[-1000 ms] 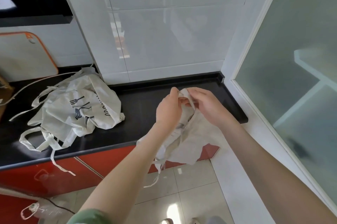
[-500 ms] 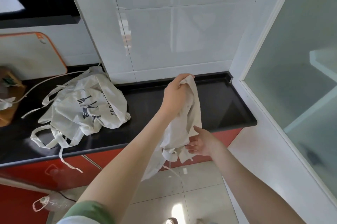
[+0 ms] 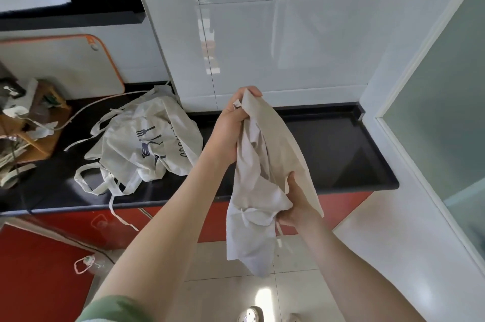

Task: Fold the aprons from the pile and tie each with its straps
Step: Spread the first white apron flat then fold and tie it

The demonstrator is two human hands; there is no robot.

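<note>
A beige apron (image 3: 265, 164) hangs crumpled in the air in front of the black counter (image 3: 336, 143). My left hand (image 3: 232, 125) grips its top edge, raised at the centre of the view. Lower down, my right hand (image 3: 298, 203) holds the bunched middle of the same apron, with a thin strap dangling below it. A pile of cream aprons (image 3: 147, 143) with a cutlery print lies on the counter to the left, its straps spread out and one hanging over the front edge.
A white cutting board with an orange rim (image 3: 65, 64) leans on the wall at the left. A wooden box with clutter (image 3: 29, 127) stands at the far left. Red cabinet fronts (image 3: 78, 219) run below the counter, and a frosted glass door (image 3: 446, 85) is at the right.
My hands, together at the apron's top a second ago, have parted: the left lifted the top edge higher, the right slid down and now holds the bunched cloth lower.
</note>
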